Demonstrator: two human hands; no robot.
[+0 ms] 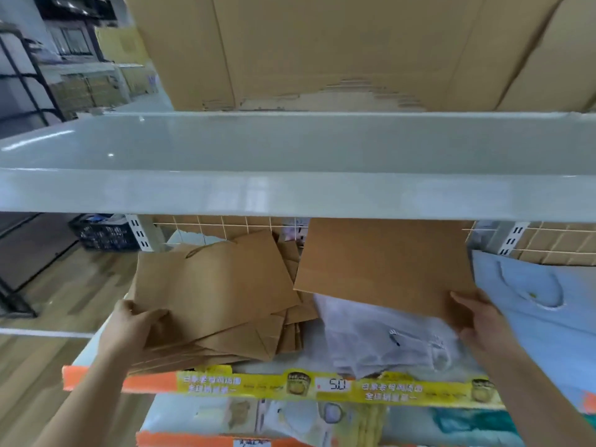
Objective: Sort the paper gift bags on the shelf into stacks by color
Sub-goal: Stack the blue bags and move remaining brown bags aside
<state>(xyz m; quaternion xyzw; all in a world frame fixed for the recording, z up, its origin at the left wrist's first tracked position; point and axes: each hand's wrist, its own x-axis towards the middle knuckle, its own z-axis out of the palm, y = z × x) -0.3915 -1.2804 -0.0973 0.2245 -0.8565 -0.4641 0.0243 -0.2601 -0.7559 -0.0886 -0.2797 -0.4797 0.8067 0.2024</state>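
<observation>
I hold a flat brown bag (383,266) in my right hand (477,321), fingers curled round its near right corner, the sheet raised clear of the shelf (283,366) and tilted, its far edge tucked under the grey shelf board above (290,191). My left hand (135,324) grips the near left edge of the brown stack (219,295), thumb on top, fingers beneath. That stack lies fanned and askew just right of my left hand. Between my hands sit the white bags (380,337), loose and rumpled, directly under the raised bag. A pale blue bag (532,304) leans just beyond my right hand, touching or nearly touching it.

As I judge it, the step in hand is laying this brown bag on the brown stack. To do it well I would carry it leftward low enough to clear the board above, high enough not to drag the white bags, and keep my left hand steadying the stack. I would set it down flat and square, then tap the fanned edges flush against the yellow price strip (338,387).
</observation>
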